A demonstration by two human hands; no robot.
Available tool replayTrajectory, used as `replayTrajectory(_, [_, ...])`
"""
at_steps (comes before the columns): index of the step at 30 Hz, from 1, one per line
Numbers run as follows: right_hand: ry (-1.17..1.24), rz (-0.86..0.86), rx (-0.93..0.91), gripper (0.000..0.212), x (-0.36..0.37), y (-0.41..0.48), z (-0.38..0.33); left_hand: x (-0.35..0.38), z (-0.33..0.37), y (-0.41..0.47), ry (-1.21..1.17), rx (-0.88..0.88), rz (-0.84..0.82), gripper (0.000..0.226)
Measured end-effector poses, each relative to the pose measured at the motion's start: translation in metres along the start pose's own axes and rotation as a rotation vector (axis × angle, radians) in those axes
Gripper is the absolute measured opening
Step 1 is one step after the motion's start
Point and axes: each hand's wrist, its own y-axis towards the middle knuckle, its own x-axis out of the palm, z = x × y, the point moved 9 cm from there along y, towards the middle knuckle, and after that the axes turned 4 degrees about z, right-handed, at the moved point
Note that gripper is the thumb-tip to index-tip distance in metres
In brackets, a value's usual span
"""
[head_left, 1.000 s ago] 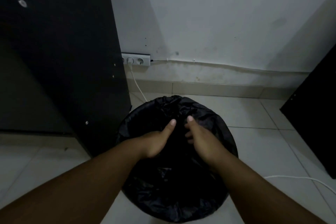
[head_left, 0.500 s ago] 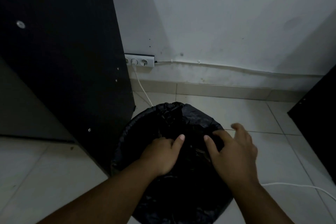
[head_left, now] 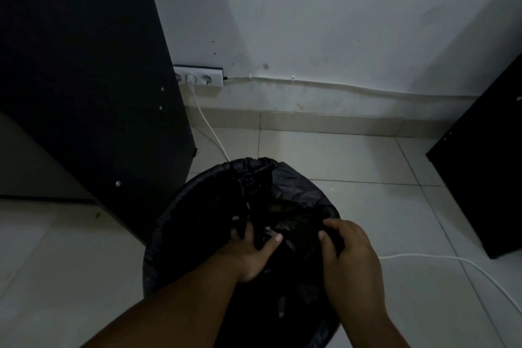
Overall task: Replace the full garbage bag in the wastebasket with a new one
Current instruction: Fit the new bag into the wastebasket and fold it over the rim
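Black plastic fills the lower middle of the view: the garbage bag [head_left: 285, 192] lines a round wastebasket [head_left: 158, 237] that stands on the pale tiled floor [head_left: 367, 178]. Both bare forearms reach forward and down from the near edge into the mouth of the wastebasket, the left one slanting in from the lower left, the right one coming in more steeply from the lower right.

The left hand [head_left: 251, 251] is inside the rim, its fingers curled into a fold of the bag and its thumb stretched toward the middle. The right hand [head_left: 350, 257] sits at the right side of the rim, fingers bent and closed on a bunch of the bag's edge. Between the two hands the plastic is gathered and crumpled; what lies inside it is too dark to tell.

Just left of the wastebasket, nearly touching it, stands a tall black cabinet [head_left: 84, 79]. A white cable [head_left: 440, 258] runs across the floor to the right of the wastebasket, passing behind the right hand. Farther right is the corner of another black cabinet [head_left: 480, 178]. Beyond the wastebasket, on the white wall [head_left: 324, 22], a power strip [head_left: 199, 78] is fixed just beside the tall cabinet, with a white cord [head_left: 210, 130] dropping from it toward the far rim of the wastebasket.
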Motion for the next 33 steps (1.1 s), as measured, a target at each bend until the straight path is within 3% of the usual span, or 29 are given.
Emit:
replayTrajectory(3, [0.031, -0.005, 0.016, 0.016, 0.003, 0.000, 0.000, -0.021, 0.016, -0.006, 0.126, 0.102, 0.282, 0.100])
replayTrajectory(5, [0.039, 0.009, 0.010, 0.015, 0.001, -0.001, 0.000, -0.027, 0.026, -0.008, 0.085, 0.178, 0.366, 0.097])
replayTrajectory(9, [0.025, 0.005, 0.039, 0.014, 0.000, -0.003, 0.007, 0.004, 0.026, 0.009, -0.467, 0.125, 0.038, 0.118])
replayTrajectory(13, [0.034, -0.012, 0.034, 0.015, 0.003, -0.003, 0.007, 0.044, 0.047, 0.015, -0.590, 0.099, -0.178, 0.131])
replayTrajectory(18, [0.055, -0.016, 0.040, 0.013, 0.005, -0.003, 0.010, 0.059, 0.049, 0.015, -0.541, 0.081, -0.138, 0.117])
replayTrajectory(22, [0.067, -0.008, 0.048, 0.012, 0.005, -0.002, 0.010, 0.040, 0.045, 0.016, -0.527, 0.102, 0.030, 0.100])
replayTrajectory(25, [0.080, -0.011, 0.040, 0.016, 0.008, -0.001, 0.008, 0.054, 0.045, 0.018, -0.443, 0.092, -0.101, 0.107])
replayTrajectory(29, [0.087, 0.003, 0.032, 0.018, 0.008, 0.001, 0.005, 0.055, 0.045, 0.022, -0.542, 0.059, -0.185, 0.125])
replayTrajectory(33, [0.082, 0.001, 0.023, 0.017, 0.006, 0.001, 0.004, 0.024, 0.054, -0.021, -0.423, 0.039, -0.320, 0.089])
